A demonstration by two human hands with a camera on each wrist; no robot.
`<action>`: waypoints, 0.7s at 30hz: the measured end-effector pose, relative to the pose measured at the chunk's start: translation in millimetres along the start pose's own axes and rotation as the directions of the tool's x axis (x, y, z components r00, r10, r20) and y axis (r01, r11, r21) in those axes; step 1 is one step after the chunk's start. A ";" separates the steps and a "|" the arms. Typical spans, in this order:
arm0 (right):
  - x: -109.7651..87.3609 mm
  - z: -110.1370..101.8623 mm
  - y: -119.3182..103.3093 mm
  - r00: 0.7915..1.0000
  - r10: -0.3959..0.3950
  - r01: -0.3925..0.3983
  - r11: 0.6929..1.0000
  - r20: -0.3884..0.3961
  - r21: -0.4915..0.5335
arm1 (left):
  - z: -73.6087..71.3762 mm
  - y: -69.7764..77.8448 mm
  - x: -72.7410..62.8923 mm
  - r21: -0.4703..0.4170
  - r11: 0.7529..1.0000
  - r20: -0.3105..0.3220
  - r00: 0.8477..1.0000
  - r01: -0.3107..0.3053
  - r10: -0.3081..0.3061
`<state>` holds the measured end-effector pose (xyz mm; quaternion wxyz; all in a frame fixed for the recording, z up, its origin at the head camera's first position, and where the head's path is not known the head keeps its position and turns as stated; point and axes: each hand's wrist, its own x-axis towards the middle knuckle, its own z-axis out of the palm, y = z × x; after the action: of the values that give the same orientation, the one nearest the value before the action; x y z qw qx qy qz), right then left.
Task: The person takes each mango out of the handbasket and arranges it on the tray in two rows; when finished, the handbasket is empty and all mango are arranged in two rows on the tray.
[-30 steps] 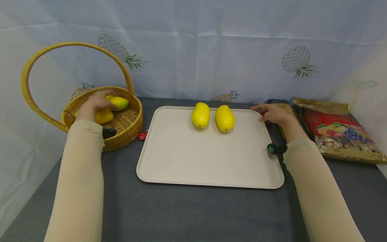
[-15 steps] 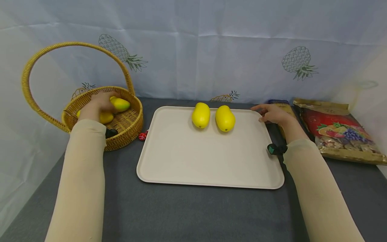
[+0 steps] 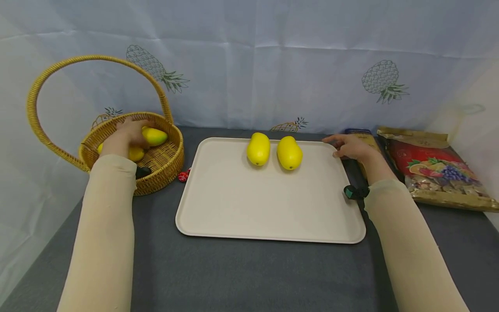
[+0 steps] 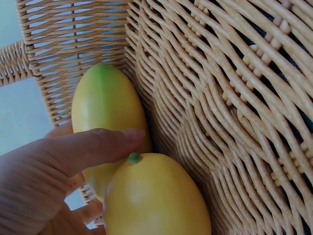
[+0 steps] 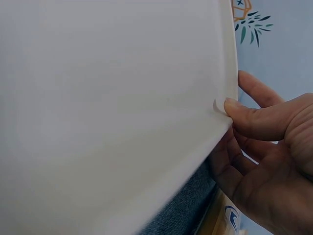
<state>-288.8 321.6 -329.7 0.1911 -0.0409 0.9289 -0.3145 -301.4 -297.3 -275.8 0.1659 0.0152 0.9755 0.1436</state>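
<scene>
Inside the wicker basket (image 3: pixel 173 167) at the left, my left hand (image 3: pixel 126 132) grips a yellow mango with a green streak (image 3: pixel 154 136). The left wrist view shows the thumb lying across that mango (image 4: pixel 110 103), with the other fingers partly hidden behind it. A second yellow mango (image 4: pixel 156 196) lies right beside the hand. At the far right corner of the beige tray (image 3: pixel 265 208), my right hand (image 3: pixel 352 147) pinches the rim, thumb on top in the right wrist view. Two yellow mangoes, one left (image 3: pixel 258 149) and one right (image 3: pixel 290 153), sit near the tray's back edge.
The basket's tall handle (image 3: pixel 97 57) arches above the left hand. A red wrapped candy (image 3: pixel 183 176) lies between basket and tray. On the right are a red and gold candy bag (image 3: pixel 436 164) and a partly hidden yellow packet (image 3: pixel 366 138). A pineapple-print cloth (image 3: pixel 249 86) hangs behind.
My left hand has shifted slightly to the right inside the basket, and the green-streaked mango has moved a little with it. The right hand keeps its place at the tray corner.
</scene>
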 end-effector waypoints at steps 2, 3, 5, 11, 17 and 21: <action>-0.4 -0.2 -0.2 1.000 0.000 0.000 1.000 0.004 0.005 | -0.1 0.3 -0.1 -0.002 1.000 -0.005 1.000 0.000 0.000; -0.5 -0.1 -0.3 1.000 0.000 0.000 1.000 0.004 0.007 | -0.1 0.8 -0.2 -0.002 1.000 -0.010 1.000 0.000 0.000; -0.6 0.0 -0.6 1.000 -0.001 0.001 1.000 0.003 0.002 | -0.7 1.8 0.0 0.006 1.000 -0.017 1.000 -0.001 0.001; 0.5 1.5 -1.0 1.000 -0.012 0.011 1.000 -0.022 -0.010 | -9.5 5.3 0.1 0.097 0.992 -0.056 0.995 -0.081 0.087; 0.7 0.8 0.6 1.000 -0.016 0.016 1.000 -0.027 -0.001 | -24.7 12.9 -11.6 0.083 0.981 -0.069 0.981 -0.176 0.182; 0.4 0.8 1.8 0.999 -0.024 0.023 1.000 -0.026 -0.003 | -31.7 21.4 -24.4 0.019 0.970 -0.047 0.969 -0.241 0.242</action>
<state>-288.8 322.5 -331.5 0.1755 -0.0481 0.9311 -0.3160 -289.1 -287.4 -233.3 0.1234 0.1315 0.9710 0.1567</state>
